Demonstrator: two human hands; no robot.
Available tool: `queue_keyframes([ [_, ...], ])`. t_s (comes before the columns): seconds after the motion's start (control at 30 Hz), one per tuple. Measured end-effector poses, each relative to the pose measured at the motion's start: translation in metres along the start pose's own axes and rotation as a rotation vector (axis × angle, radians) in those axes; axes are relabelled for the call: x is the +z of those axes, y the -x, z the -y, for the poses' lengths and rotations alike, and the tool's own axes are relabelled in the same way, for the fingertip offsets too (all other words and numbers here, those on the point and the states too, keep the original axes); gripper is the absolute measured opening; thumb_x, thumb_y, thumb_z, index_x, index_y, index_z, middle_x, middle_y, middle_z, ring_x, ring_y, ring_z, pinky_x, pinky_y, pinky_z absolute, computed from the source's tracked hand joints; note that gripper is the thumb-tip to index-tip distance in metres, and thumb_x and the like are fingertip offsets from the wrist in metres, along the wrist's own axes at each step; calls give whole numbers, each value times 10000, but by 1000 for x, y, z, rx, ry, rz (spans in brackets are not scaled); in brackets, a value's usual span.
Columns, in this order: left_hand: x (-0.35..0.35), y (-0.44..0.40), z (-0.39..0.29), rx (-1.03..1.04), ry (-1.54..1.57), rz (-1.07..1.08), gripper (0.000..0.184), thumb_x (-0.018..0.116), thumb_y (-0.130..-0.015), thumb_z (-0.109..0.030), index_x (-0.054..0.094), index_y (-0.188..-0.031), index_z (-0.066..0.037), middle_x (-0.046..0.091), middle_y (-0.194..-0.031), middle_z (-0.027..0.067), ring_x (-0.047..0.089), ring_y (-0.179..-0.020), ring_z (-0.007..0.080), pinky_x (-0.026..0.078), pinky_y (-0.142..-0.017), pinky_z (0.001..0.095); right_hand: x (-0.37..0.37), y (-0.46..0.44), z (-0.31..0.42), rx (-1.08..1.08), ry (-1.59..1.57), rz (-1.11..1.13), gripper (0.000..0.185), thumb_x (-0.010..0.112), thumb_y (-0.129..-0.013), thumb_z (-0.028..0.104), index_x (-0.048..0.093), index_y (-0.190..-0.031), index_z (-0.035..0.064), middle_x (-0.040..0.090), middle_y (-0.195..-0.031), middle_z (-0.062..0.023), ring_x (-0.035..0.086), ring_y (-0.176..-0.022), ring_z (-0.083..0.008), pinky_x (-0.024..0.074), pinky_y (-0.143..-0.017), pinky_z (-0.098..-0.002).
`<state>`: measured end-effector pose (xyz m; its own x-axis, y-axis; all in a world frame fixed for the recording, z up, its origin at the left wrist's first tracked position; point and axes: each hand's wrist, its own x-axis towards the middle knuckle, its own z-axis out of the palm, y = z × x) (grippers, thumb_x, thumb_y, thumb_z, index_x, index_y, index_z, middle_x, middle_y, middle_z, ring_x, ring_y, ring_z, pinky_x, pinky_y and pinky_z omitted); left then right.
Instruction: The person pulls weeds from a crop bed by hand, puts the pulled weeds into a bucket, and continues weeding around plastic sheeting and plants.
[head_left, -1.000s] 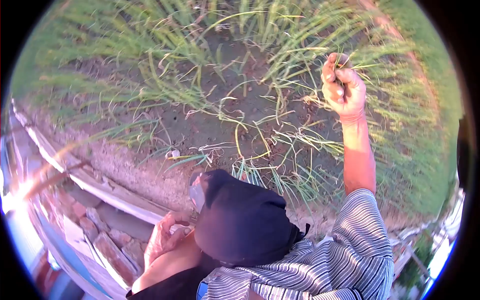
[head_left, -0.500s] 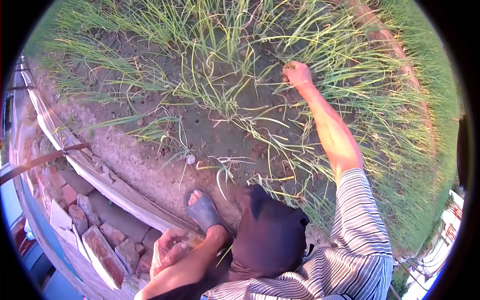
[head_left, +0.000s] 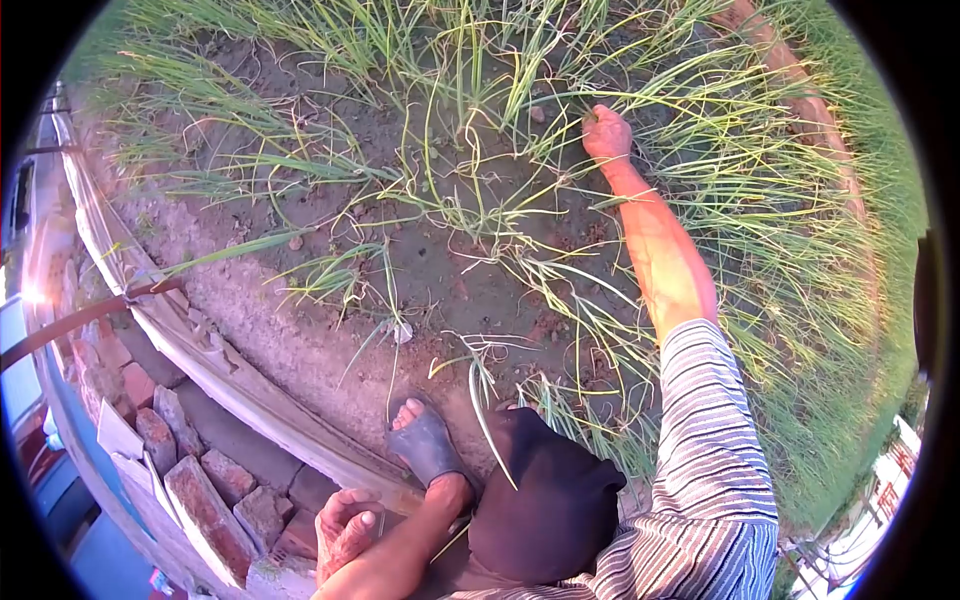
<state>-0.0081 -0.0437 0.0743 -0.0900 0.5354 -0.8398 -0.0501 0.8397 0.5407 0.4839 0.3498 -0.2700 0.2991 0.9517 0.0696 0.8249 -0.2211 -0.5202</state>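
Observation:
My right hand (head_left: 607,135) is closed among the long green leaves of the onion-like plants (head_left: 720,170), on the upper right of the soil. Its fingertips point left and down; what they grip is too hidden to make out. At the lower left, my left hand (head_left: 347,527) is held beside my bare shin (head_left: 395,565), its fingers curled in; whatever is inside cannot be made out. Dark moist soil (head_left: 440,265) shows between the plants, and a small white bulb (head_left: 402,332) lies near the bed's edge.
My foot in a grey sandal (head_left: 425,440) stands on the bed's edge, next to my dark-clothed knee (head_left: 545,500). A pale border (head_left: 240,370) curves along the left, with broken bricks (head_left: 210,505) beyond it. A brown bar (head_left: 90,315) crosses the left side. An earth ridge (head_left: 810,110) runs at the right.
My right hand has come left and down from its raised place into the leaves, and turned over. My left hand stays low by the shin. The view has shifted, so my sandalled foot now shows fully.

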Motion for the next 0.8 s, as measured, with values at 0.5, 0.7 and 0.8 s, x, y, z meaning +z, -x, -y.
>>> queue_keyframes([
  [0.5, 15, -3, -11, 70, -41, 33, 403, 757, -854, -210, 600, -1132, 37, 669, -1101, 115, 638, -976, 185, 483, -925, 324, 37, 31, 32, -504, -110, 289, 132, 643, -785, 75, 652, -916, 91, 638, -810, -179, 646, -772, -387, 524, -676, -436],
  [0.7, 12, -1, -7, 65, -19, 26, 406, 760, -847, -202, 599, -1131, 38, 669, -1101, 118, 638, -980, 185, 483, -926, 320, 15, 35, 44, -113, -311, 158, 92, 690, -818, 169, 678, -893, 116, 676, -805, -159, 665, -769, -373, 509, -665, -419],
  [0.8, 9, -3, -7, 34, -19, 28, 405, 762, -846, -205, 598, -1128, 37, 671, -1098, 121, 639, -984, 188, 484, -925, 319, 21, 18, 44, -105, -216, -30, 139, 707, -834, 193, 730, -956, 130, 697, -835, -165, 675, -764, -353, 508, -677, -416],
])
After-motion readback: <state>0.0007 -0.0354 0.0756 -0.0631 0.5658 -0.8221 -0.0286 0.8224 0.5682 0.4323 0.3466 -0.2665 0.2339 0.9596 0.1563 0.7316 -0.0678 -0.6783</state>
